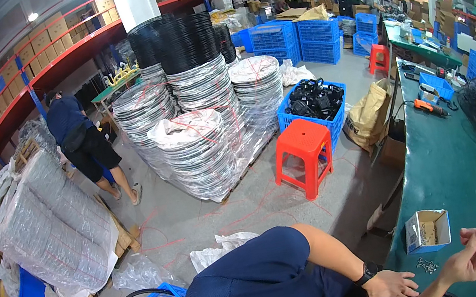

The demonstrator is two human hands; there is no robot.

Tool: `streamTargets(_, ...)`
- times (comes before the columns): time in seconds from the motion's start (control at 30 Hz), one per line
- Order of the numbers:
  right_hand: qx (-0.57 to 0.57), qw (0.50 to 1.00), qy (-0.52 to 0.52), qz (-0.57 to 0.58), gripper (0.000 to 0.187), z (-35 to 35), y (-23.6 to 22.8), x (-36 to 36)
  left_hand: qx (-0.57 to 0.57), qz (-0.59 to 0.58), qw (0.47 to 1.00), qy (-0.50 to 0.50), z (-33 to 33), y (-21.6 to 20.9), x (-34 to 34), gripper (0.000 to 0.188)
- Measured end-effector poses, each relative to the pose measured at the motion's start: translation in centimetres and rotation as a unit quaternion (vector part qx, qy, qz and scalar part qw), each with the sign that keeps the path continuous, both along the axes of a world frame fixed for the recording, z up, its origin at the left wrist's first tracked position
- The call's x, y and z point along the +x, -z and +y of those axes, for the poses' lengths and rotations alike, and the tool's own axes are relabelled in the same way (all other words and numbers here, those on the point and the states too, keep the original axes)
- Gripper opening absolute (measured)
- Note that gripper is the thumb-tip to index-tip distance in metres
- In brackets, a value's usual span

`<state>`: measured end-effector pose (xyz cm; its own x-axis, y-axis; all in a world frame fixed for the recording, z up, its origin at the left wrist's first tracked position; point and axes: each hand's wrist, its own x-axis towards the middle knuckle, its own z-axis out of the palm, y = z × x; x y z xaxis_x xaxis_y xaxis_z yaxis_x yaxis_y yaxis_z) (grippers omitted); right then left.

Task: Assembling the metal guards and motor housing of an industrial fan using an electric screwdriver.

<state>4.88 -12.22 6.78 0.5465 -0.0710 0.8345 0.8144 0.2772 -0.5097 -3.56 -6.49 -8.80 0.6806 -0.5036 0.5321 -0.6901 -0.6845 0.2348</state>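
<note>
The worktop (pixel 449 187) is green. On it: silvery screws (pixel 427 264), a white-and-blue box (pixel 416 233) with a tan inside, an orange-and-black power tool (pixel 430 107). Left of it: a red stool (pixel 301 140), a blue crate (pixel 338 129), a plain navy shirt (pixel 243 287).

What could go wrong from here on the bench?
Loose small metal pieces lie in a pile on the green bench, between the left hand and the right hand; a careless sweep of either might scatter them.

The open box stands near the bench's edge, so a bump could tip it or send it to the floor, spilling its contents.
</note>
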Motion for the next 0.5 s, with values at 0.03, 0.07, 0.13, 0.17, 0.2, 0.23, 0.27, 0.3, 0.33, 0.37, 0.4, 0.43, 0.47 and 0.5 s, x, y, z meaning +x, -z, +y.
streamTargets(0.03,0.001,1.0,0.002,0.0,0.02,-0.5,-0.2,0.1,-0.004,0.003,1.0,0.0,-0.1,-0.1,-0.1,0.066)
streamTargets(0.07,0.021,1.0,0.004,-0.011,0.02,-1.0,-0.3,0.3,-0.008,0.005,1.0,0.001,-0.1,-0.2,-0.1,0.068)
streamTargets(0.13,0.039,0.999,0.006,-0.036,0.023,-2.4,0.0,1.0,-0.007,0.009,1.0,0.008,-0.1,-0.4,-0.2,0.068)
streamTargets(0.17,0.04,0.999,0.005,-0.034,0.023,-2.4,-1.3,0.2,-0.009,0.016,1.0,0.007,-0.1,-0.4,-0.2,0.068)
streamTargets(0.2,0.079,0.995,0.021,-0.054,0.019,-2.5,-2.8,-0.7,-0.008,0.017,1.0,0.006,0.0,-0.3,-0.1,0.068)
streamTargets(0.23,0.116,0.99,0.035,-0.075,0.02,-2.5,-3.7,-1.4,-0.009,0.018,1.0,0.004,0.1,-0.3,-0.2,0.067)
streamTargets(0.27,-0.053,0.994,0.096,-0.016,0.028,-5.2,1.8,3.5,-0.011,0.013,1.0,-0.008,0.4,-0.4,-0.8,0.066)
streamTargets(0.3,-0.051,0.993,0.103,-0.01,0.028,-5.2,1.1,2.9,-0.008,0.018,1.0,-0.002,0.2,-0.3,-0.6,0.066)
streamTargets(0.33,0.036,0.997,0.063,-0.034,0.023,-4.4,-1.3,1.0,-0.004,0.021,1.0,0.003,0.2,-0.2,-0.4,0.066)
streamTargets(0.37,0.123,0.99,0.021,-0.061,0.019,-3.5,-3.8,-1.0,-0.002,0.021,1.0,0.005,0.2,-0.2,-0.3,0.065)
streamTargets(0.4,0.209,0.974,-0.021,-0.089,0.016,-3.2,-5.0,-1.9,-0.001,0.02,1.0,0.007,0.1,-0.3,-0.3,0.065)
streamTargets(0.43,0.209,0.973,-0.021,-0.089,0.016,-3.3,-5.0,-1.9,0.0,0.017,1.0,0.007,0.1,-0.3,-0.3,0.066)
streamTargets(0.47,0.205,0.973,-0.02,-0.105,0.017,-3.4,-5.0,-1.9,0.0,0.013,1.0,0.007,0.1,-0.3,-0.2,0.066)
streamTargets(0.5,0.2,0.972,-0.018,-0.12,0.018,-3.5,-5.0,-1.9,0.001,0.013,1.0,0.007,0.1,-0.2,-0.2,0.066)
